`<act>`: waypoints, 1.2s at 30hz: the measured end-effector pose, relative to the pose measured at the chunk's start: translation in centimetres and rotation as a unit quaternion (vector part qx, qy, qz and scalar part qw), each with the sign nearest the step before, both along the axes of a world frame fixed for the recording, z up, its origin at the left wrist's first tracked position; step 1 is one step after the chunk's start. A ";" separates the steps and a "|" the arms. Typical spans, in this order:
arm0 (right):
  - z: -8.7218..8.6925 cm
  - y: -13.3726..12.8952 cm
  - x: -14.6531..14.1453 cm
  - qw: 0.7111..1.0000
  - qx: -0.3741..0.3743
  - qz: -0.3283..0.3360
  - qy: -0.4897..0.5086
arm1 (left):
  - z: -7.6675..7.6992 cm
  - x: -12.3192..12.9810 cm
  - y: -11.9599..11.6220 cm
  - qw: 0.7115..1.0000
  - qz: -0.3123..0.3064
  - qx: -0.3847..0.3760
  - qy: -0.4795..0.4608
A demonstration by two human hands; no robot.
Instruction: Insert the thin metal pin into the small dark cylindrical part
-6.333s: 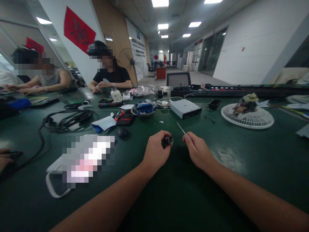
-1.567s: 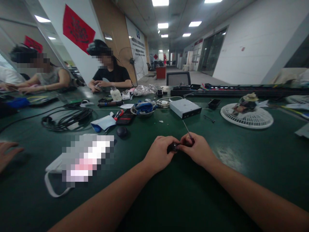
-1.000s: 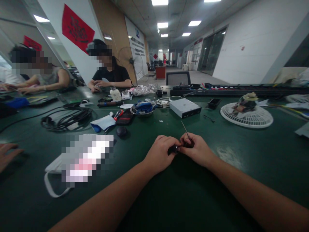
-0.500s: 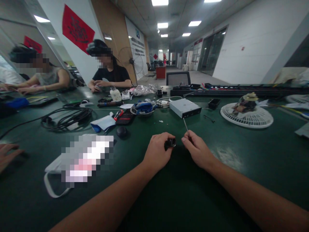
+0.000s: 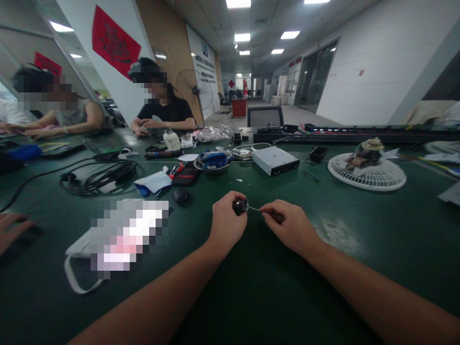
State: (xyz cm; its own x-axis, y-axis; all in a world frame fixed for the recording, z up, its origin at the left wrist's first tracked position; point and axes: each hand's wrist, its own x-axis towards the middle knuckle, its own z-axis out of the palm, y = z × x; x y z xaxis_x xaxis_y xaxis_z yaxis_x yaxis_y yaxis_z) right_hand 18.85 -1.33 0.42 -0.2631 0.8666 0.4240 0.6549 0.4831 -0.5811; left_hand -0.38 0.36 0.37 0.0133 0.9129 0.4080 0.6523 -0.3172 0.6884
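My left hand (image 5: 226, 223) is closed around a short, dark cylindrical part (image 5: 240, 206), its round open end with a pale rim facing right. My right hand (image 5: 296, 227) grips a screwdriver (image 5: 276, 216) by its dark handle. The thin metal shaft points left, and its tip is at the open end of the part; whether it touches or sits inside, I cannot tell. Both hands are just above the green table (image 5: 247, 278). A black computer mouse (image 5: 180, 195) lies to the left of my left hand, beyond it.
Ahead are a silver optical drive (image 5: 275, 160), a metal bowl (image 5: 212, 168) with blue cloth and a white fan grille (image 5: 366, 175). Coiled black cable (image 5: 97, 175) and a blurred-out white item (image 5: 118, 235) lie left. Another person's hand (image 5: 14, 230) rests at the left edge. Two people sit beyond.
The screwdriver has swung from pointing up and away to pointing left at the dark part. My left hand has shifted slightly left and turned the part's open end toward the screwdriver.
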 end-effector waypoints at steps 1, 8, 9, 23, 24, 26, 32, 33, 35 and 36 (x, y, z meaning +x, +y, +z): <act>0.0 0.0 0.0 1.000 0.004 -0.007 -0.004 | 0.0 0.0 0.0 1.000 -0.004 0.001 0.002; 0.1 -0.4 -0.1 1.000 0.002 0.022 -0.004 | -0.1 0.2 0.0 1.000 0.003 0.009 0.009; 0.1 -0.5 -0.1 1.000 0.005 0.029 0.002 | -0.1 0.2 0.0 1.000 -0.004 0.007 0.011; -0.1 -0.3 -0.1 1.000 0.008 -0.015 0.003 | 0.1 0.2 0.0 0.998 -0.042 0.012 0.037; -0.1 -0.2 -0.1 0.999 0.004 -0.034 -0.005 | 0.1 0.2 0.0 0.998 -0.041 0.013 0.037; -0.1 -0.2 -0.1 0.998 -0.011 -0.047 -0.026 | 0.0 0.1 0.0 0.999 -0.032 0.011 0.034; 0.1 -0.5 -0.1 0.999 -0.001 0.038 -0.026 | -0.1 0.0 0.0 0.999 -0.041 0.014 0.029; 0.0 -0.5 -0.1 0.999 0.009 0.022 -0.026 | -0.1 0.1 0.0 0.998 -0.046 0.019 0.034; 0.0 -0.4 -0.1 0.999 0.016 -0.028 -0.043 | -0.1 0.1 0.0 0.997 -0.055 0.024 0.039; 0.0 -0.3 -0.1 0.998 0.010 -0.041 -0.056 | -0.1 0.2 0.0 0.997 -0.058 0.022 0.039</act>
State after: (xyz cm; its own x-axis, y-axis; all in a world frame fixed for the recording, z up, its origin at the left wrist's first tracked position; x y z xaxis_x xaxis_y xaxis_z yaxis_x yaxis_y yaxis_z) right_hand 18.78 -1.64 0.41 -0.2375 0.8793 0.4129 0.7532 0.4351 -0.4934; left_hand -0.23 0.39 0.27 0.1504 0.8846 0.4414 0.6602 -0.4222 0.6212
